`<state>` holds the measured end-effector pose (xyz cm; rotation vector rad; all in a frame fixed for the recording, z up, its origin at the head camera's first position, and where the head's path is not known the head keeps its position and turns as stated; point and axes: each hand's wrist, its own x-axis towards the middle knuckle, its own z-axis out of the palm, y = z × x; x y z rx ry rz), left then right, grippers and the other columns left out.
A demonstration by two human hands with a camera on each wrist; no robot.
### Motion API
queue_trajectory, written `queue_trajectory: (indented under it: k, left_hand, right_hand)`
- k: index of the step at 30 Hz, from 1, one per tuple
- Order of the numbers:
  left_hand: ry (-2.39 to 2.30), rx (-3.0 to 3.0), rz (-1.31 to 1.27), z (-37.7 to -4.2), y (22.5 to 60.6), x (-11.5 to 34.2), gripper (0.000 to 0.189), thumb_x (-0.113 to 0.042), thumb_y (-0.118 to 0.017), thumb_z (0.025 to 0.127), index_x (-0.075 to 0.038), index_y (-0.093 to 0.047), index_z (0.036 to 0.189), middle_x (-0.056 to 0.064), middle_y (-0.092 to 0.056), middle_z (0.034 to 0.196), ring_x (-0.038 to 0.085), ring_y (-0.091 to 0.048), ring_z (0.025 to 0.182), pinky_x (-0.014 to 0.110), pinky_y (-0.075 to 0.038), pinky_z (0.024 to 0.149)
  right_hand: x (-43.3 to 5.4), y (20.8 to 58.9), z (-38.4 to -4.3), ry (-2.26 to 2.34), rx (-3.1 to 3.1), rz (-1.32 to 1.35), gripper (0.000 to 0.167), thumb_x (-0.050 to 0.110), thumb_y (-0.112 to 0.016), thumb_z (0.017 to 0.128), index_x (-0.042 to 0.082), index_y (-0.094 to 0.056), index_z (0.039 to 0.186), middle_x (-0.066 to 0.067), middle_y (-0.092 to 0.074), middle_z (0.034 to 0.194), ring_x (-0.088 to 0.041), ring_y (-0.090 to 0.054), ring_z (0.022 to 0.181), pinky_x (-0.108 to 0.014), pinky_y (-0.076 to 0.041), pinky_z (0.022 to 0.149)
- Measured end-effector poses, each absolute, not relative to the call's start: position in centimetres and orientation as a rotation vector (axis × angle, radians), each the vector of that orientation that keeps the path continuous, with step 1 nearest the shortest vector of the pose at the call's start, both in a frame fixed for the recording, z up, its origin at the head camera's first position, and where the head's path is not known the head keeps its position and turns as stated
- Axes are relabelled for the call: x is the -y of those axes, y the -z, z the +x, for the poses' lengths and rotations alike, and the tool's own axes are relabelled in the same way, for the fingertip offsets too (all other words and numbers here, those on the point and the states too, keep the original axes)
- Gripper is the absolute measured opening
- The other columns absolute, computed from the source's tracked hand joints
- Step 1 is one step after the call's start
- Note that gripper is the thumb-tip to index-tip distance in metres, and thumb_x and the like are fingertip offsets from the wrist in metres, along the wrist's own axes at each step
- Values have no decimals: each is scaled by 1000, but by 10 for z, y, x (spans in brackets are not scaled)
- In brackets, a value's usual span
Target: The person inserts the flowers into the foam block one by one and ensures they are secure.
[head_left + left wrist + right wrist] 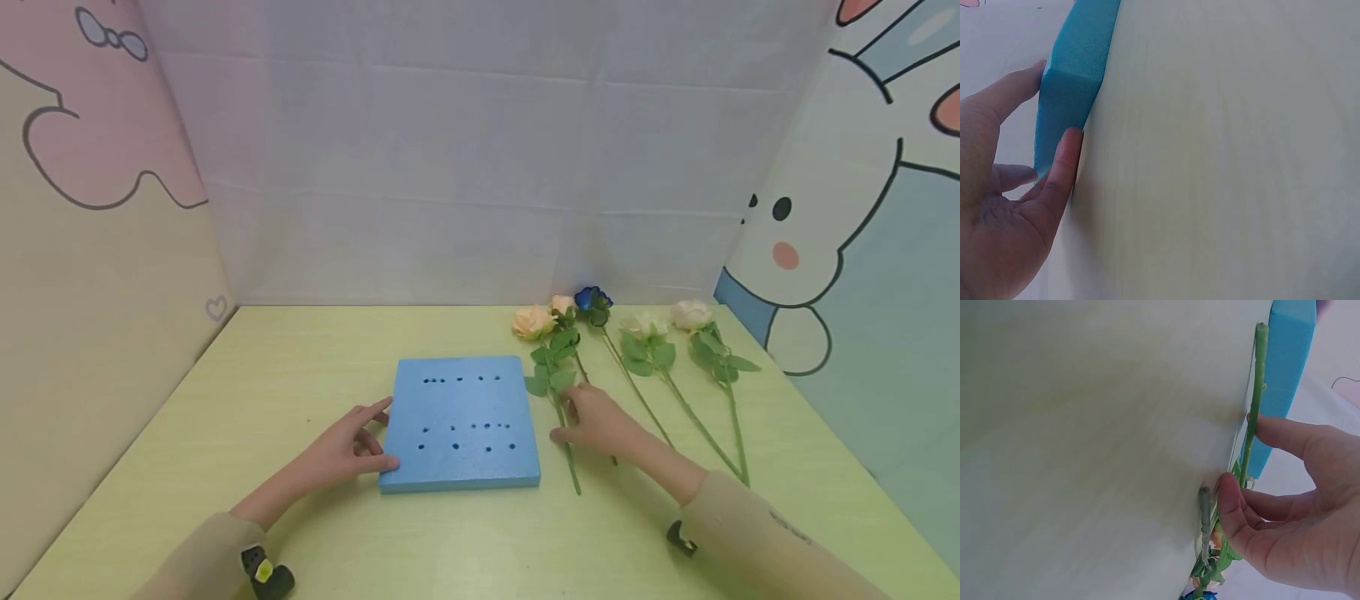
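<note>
A light-blue foam block [465, 408] with rows of small holes lies flat on the table. My left hand [352, 450] touches its left side; in the left wrist view the fingers [1067, 147] rest against the block's edge [1072, 94]. At the right, my right hand [600, 425] is low over an artificial peach rose [534, 322]. Its thumb and fingers stand on either side of the green stem [1256, 381], a gap showing between thumb tip and fingertips. The thumb tip is right at the stem in the right wrist view. The second peach rose [562, 305] lies close behind.
A blue rose [593, 304] and two whitish roses, one pale cream [645, 325] and one white [692, 315], lie farther right, stems toward me. The pale yellow table [300, 367] ends at a white cloth backdrop [465, 167], with cartoon-printed panels on both sides.
</note>
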<state>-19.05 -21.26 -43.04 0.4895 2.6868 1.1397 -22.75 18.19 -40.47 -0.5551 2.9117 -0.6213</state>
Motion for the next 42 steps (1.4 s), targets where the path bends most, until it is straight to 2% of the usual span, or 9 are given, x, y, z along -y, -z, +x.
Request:
queue_trajectory:
  k: [7,14,22,26,31,35,42]
  left_hand:
    - [-1185,-2632,527,-192,436,216,95,-34,-79,83,-7,-25,156,18,-50,139,7,-61,89,19,-50,77]
    - [-1220,-2591,540,-190,430,214,95,-31,-79,84,-8,-23,157,21,-45,144,10,-61,92,19,-50,79]
    - [-1234,-2569,552,-187,424,212,93,-28,-79,84,-8,-24,157,23,-42,145,13,-60,93,20,-49,80]
    - [-1245,-2565,539,-187,426,213,93,-29,-79,84,-10,-24,157,23,-42,145,13,-60,93,19,-48,80]
    - [-1257,-2562,504,-188,431,214,94,-31,-79,83,-13,-25,157,21,-41,145,10,-60,93,19,-48,79]
    - [-1276,-2544,475,-188,434,216,95,-31,-80,83,-17,-24,158,20,-40,148,11,-60,93,19,-48,78]
    - [-1319,-2504,483,-188,435,217,93,-30,-79,84,-18,-23,158,20,-37,150,11,-59,91,21,-47,78]
  right_hand:
    - [-180,404,-232,695,-2854,-483,55,19,-81,80,-10,-59,121,-12,-66,93,-18,-59,81,-35,-52,75]
    - [-179,401,-234,849,-2754,-389,58,10,-78,80,-11,-54,129,-15,-68,96,-12,-64,61,-30,-54,69]
    - [-183,400,-237,968,-2649,-385,57,10,-76,83,-9,-52,131,-9,-68,81,-15,-64,54,-28,-53,64]
    - [-183,396,-241,1006,-2629,-360,55,10,-76,84,-7,-53,131,-9,-69,84,-16,-66,55,-28,-55,64]
    - [-182,389,-246,1119,-2594,-343,51,6,-73,86,-9,-54,130,-16,-68,92,-17,-68,58,-33,-59,60]
    - [-180,382,-249,1216,-2580,-349,47,4,-72,87,-10,-56,129,-18,-67,93,-18,-69,61,-36,-60,63]
    - [-174,369,-255,1320,-2608,-367,37,7,-70,89,-10,-61,121,-22,-70,97,-21,-72,67,-41,-60,68]
